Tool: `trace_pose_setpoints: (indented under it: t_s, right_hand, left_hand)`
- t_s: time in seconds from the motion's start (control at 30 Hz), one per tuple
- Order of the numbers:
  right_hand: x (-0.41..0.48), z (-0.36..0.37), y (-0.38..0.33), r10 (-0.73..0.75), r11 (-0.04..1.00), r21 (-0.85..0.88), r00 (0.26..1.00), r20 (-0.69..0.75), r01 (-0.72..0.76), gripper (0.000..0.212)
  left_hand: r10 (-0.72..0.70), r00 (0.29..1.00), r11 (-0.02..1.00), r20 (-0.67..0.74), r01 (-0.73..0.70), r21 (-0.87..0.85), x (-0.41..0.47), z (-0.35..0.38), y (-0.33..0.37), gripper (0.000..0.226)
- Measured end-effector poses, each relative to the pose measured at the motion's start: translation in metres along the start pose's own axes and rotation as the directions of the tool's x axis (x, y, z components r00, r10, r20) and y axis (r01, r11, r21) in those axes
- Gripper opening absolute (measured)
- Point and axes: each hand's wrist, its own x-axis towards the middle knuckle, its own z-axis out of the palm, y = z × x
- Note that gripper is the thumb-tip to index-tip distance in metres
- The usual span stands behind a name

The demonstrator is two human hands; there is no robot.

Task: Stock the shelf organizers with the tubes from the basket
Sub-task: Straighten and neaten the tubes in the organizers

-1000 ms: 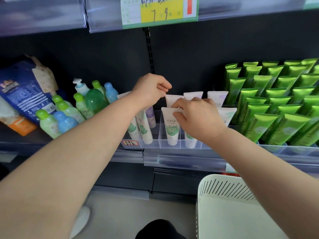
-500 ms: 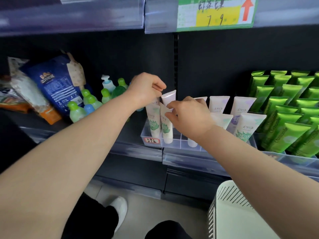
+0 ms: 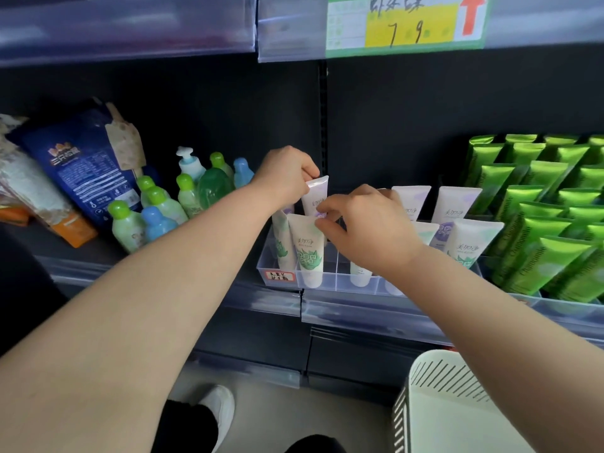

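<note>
At the shelf's clear organizer (image 3: 340, 283), from the head view, the left hand (image 3: 284, 178) pinches a white tube (image 3: 316, 197) by its crimped top while the right hand (image 3: 366, 230) nips its body, seemingly steering it upright behind the green-labelled tube (image 3: 307, 253).

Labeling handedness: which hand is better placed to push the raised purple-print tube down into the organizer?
Left, probably. The left hand grips the purple-print tube at its top end, above the organizer; the right hand only pinches its side.
</note>
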Motion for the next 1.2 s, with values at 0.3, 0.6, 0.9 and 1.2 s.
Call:
trace_pose_setpoints:
  t_s: [0.3,0.6,0.9,1.2]
  right_hand:
    - [-0.008,0.0,0.011,-0.052,0.997,-0.053,0.999,0.006,0.052,0.027]
    - [-0.005,-0.001,0.007,-0.055,0.998,-0.018,0.998,0.021,0.055,0.028]
    - [-0.002,-0.002,-0.008,-0.066,0.998,0.0,0.997,0.027,0.066,0.03]
    - [-0.001,0.007,-0.023,-0.077,0.995,-0.059,0.994,0.076,0.082,0.035]
  left_hand:
    - [0.027,0.999,0.993,-0.018,-0.029,-0.112,0.002,0.013,0.004,0.038]
    - [0.07,0.997,0.992,0.031,-0.066,-0.107,-0.001,0.008,0.0,0.03]
    - [0.015,1.0,0.996,0.019,-0.014,-0.089,-0.017,-0.027,-0.01,0.03]
    - [-0.079,0.944,0.96,0.319,-0.015,0.28,-0.047,-0.044,-0.02,0.023]
